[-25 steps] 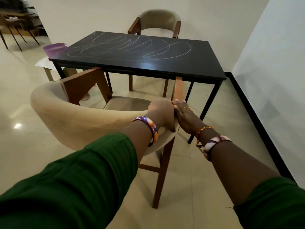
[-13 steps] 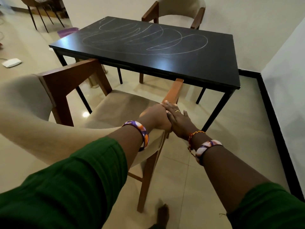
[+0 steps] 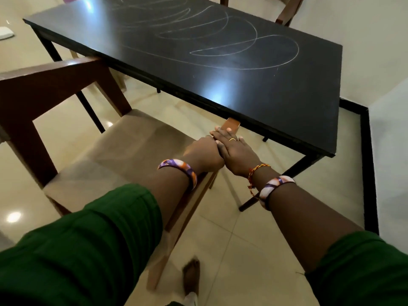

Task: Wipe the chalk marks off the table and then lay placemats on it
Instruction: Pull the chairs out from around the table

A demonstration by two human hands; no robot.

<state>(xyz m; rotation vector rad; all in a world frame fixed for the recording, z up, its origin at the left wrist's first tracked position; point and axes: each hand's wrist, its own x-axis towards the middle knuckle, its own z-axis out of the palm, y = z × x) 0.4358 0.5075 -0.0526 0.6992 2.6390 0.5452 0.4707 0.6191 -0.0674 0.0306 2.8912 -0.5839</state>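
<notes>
— What stands nearest on the tiled floor [image 3: 254,246]?

— A wooden armchair [image 3: 66,89] with a beige seat cushion [image 3: 114,151], its arm tips just under the near edge of the black top.

— Anything on the far side?

— A second chair [image 3: 289,9] of the same kind at the far edge, only partly in view.

— And around the room?

— A flat white object [image 3: 5,33] lies on the floor at the far left. A black skirting strip [image 3: 371,164] runs along the foot of the pale wall [image 3: 388,133] on the right.
</notes>
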